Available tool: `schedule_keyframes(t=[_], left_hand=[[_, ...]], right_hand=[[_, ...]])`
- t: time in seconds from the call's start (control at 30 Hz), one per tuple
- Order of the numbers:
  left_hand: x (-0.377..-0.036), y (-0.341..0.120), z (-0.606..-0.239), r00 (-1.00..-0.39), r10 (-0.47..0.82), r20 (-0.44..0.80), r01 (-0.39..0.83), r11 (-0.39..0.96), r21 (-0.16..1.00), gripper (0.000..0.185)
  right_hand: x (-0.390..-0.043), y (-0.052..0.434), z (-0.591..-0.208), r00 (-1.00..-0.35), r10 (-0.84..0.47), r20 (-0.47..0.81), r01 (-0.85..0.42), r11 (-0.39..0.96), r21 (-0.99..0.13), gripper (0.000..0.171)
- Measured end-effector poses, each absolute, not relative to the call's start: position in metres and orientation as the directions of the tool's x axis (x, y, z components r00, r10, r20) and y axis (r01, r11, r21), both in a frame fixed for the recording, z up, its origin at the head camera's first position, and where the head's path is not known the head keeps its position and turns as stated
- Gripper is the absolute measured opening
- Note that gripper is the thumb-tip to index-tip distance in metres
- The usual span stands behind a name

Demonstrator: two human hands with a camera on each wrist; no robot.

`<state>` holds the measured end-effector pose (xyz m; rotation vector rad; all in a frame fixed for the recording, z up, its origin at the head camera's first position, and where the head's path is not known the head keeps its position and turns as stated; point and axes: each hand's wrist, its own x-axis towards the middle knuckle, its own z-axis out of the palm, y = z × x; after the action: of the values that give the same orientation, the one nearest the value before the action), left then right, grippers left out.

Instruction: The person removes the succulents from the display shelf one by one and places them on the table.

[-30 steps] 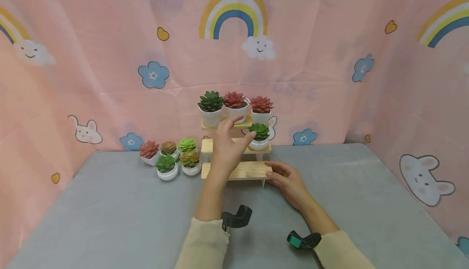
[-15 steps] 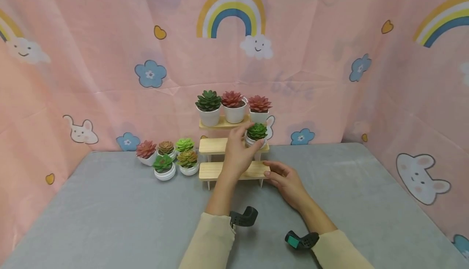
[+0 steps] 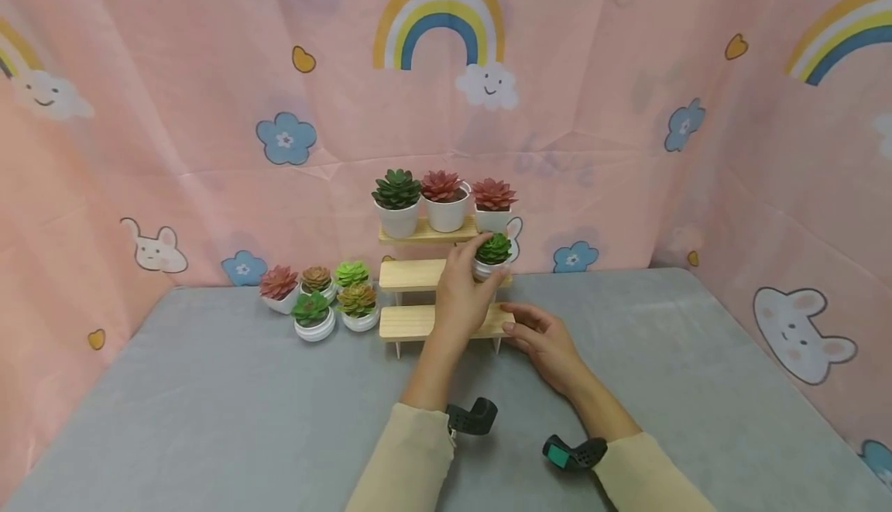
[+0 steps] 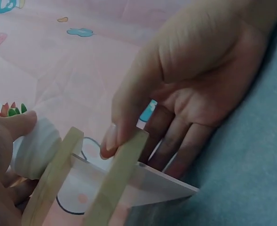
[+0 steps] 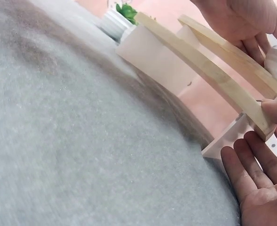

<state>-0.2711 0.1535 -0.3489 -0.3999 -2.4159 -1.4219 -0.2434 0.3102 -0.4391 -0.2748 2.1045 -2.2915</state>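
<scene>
A: Firstly, item one: left hand [image 3: 461, 287]. What does the person have in it?

B: Its fingers and thumb are curled round a small white pot with a green succulent [image 3: 492, 256], which stands at the right end of the middle step of the wooden stand [image 3: 418, 321]. In the left-wrist view the white ribbed pot [image 4: 35, 147] shows against the thumb.

A: Item two: right hand [image 3: 542, 340].

B: It lies at the right end of the stand's lowest step. In the left-wrist view its thumb sits on top of the plank and its straight fingers [image 4: 176, 141] lie behind the white end panel. It rests there, relaxed, with no curled grip visible. The right-wrist view shows the same: palm up, fingers straight below the plank's end.

A: Item three: contents of the top step?

B: Three white pots in a row: a dark green succulent [image 3: 396, 202] on the left, a red succulent [image 3: 444, 201] in the middle, another red one [image 3: 493, 204] on the right.

A: Item four: loose stock?

B: Five small potted succulents [image 3: 319, 297] are grouped on the grey table [image 3: 209, 419] just left of the stand, against the pink patterned backdrop [image 3: 209, 70].

A: Item five: clothing?

B: Beige sleeves, with a dark wrist-mounted device [image 3: 472, 417] on each arm.
</scene>
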Motion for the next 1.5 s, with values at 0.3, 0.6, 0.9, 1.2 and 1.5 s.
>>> schedule_keyframes(t=[0.3,0.6,0.9,1.2,1.5], left_hand=[[-0.265,0.142,-0.348,-0.898,0.052,0.437,0.409,0.462,0.787,0.052],[-0.260,0.124,-0.341,-0.913,0.073,0.402,0.388,0.461,0.798,0.054],[-0.258,0.079,-0.332,-0.932,0.042,0.361,0.348,0.388,0.853,0.054],[-0.234,0.020,-0.313,-0.924,-0.023,0.382,0.342,0.396,0.852,0.056],[-0.217,-0.030,-0.322,-0.893,-0.082,0.443,0.342,0.514,0.786,0.058]], right_hand=[[-0.249,0.306,-0.437,-0.983,-0.149,0.109,-0.100,-0.068,-0.993,0.051],[-0.250,0.309,-0.438,-0.979,-0.160,0.124,-0.115,-0.067,-0.991,0.051],[-0.247,0.311,-0.439,-0.985,-0.136,0.107,-0.104,-0.028,-0.994,0.051],[-0.247,0.311,-0.438,-0.986,-0.125,0.111,-0.108,-0.033,-0.994,0.051],[-0.246,0.308,-0.436,-0.986,-0.125,0.114,-0.109,-0.041,-0.993,0.051]])
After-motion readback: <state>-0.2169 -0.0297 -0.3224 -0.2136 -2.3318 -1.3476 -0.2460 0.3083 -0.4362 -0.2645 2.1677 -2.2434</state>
